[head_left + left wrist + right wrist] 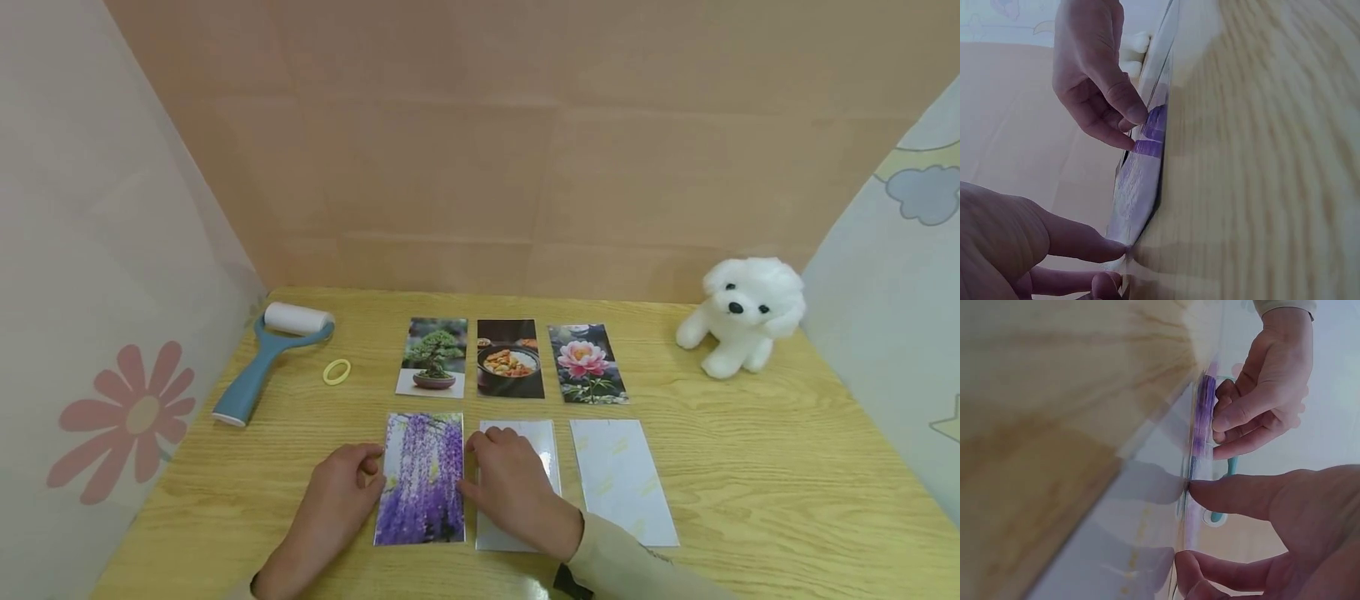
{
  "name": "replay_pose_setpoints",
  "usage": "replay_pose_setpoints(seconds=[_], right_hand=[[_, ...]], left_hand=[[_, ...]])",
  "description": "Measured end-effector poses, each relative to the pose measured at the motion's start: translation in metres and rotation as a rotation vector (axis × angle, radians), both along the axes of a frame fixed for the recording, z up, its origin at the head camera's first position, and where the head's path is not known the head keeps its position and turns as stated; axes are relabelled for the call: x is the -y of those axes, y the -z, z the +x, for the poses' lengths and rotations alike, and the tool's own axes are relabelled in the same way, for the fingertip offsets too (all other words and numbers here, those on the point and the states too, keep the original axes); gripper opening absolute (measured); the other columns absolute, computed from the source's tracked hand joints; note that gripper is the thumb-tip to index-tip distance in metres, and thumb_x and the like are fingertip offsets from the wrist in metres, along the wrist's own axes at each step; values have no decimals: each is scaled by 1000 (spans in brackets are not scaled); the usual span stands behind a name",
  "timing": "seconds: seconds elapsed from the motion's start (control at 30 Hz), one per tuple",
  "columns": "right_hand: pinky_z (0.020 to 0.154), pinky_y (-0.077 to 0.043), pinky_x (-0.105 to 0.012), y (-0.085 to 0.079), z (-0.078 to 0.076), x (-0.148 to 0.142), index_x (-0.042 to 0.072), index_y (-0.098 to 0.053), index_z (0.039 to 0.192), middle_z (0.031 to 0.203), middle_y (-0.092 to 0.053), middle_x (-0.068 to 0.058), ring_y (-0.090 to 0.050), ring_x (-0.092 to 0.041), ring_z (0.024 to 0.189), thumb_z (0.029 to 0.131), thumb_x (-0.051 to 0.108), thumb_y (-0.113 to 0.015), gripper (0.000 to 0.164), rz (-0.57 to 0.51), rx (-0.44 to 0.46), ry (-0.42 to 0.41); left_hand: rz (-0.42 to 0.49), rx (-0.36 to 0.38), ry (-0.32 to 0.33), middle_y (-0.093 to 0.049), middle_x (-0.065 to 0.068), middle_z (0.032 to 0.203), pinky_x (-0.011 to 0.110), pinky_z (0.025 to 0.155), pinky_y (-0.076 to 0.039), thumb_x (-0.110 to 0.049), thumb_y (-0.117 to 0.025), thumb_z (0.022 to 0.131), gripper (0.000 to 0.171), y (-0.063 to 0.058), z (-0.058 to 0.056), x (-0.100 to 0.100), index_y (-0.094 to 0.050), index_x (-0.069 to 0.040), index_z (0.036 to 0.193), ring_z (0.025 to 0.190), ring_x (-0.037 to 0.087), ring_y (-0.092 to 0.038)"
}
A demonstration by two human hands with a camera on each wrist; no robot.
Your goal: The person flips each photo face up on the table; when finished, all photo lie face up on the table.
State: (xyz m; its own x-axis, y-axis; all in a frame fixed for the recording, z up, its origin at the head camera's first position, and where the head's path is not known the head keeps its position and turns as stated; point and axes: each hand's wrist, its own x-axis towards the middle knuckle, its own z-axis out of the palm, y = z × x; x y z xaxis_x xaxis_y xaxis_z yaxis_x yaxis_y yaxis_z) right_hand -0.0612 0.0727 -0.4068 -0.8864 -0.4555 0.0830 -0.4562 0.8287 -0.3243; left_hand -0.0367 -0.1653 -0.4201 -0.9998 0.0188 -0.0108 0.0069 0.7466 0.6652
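Half-open and touching rather than clasping its opposite edges, a left hand [337,492] and right hand [512,477] flank a purple-flower card [422,479] on the surface [757,475], apparently to square it below the bonsai card [432,358] (a pale card [543,442] lies partly hidden beneath the right).

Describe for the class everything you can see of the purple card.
The purple card is a thin, glossy-looking rectangle printed with hanging purple blossoms, deeper toward the near end. It lies picture-up on the table, in front of the bonsai card. The left hand holds its left edge, the right hand its right edge. Whether it lies fully flat cannot be told.
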Motion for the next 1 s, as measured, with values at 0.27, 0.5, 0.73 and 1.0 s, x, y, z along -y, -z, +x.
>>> replay_pose_setpoints(seconds=[0.27, 0.5, 0.73, 1.0], right_hand=[[69, -48, -36, -2, 1, -1, 11, -71, 100, 85, -60, 2, -58, -19, 79, 78, 33, -87, 35, 27, -16, -10], [72, -50, -38, -4, 5, -4, 9, -72, 102, 89, -64, 0, -60, -20, 81, 84, 30, -82, 30, -28, -45, 1], [72, -51, -37, -10, 9, -23, 7, -71, 104, 89, -62, 0, -58, -18, 80, 92, 18, -70, 16, -150, -100, 18], [77, -54, -35, -19, 16, -52, 10, -70, 109, 102, -62, 2, -58, -16, 94, 92, 18, -72, 19, -165, -64, 87]], left_hand=[[-44, 20, 13, -59, 0, 86, 31, 60, -41, -1, -75, 82, 34, -3, 0, -2, -70, 4, 116, 62, 13, -43], [-2, 44, -14, -60, 0, 86, 32, 59, -41, -5, -72, 88, 30, -6, 0, -2, -69, 3, 117, 63, 13, -46], [50, 22, -1, -61, 0, 90, 33, 60, -42, -10, -68, 94, 26, -14, 5, -13, -69, -2, 119, 65, 12, -47], [74, -34, 93, -57, -3, 92, 33, 64, -44, -11, -71, 94, 23, -24, 9, -36, -70, -9, 117, 75, 12, -51]])
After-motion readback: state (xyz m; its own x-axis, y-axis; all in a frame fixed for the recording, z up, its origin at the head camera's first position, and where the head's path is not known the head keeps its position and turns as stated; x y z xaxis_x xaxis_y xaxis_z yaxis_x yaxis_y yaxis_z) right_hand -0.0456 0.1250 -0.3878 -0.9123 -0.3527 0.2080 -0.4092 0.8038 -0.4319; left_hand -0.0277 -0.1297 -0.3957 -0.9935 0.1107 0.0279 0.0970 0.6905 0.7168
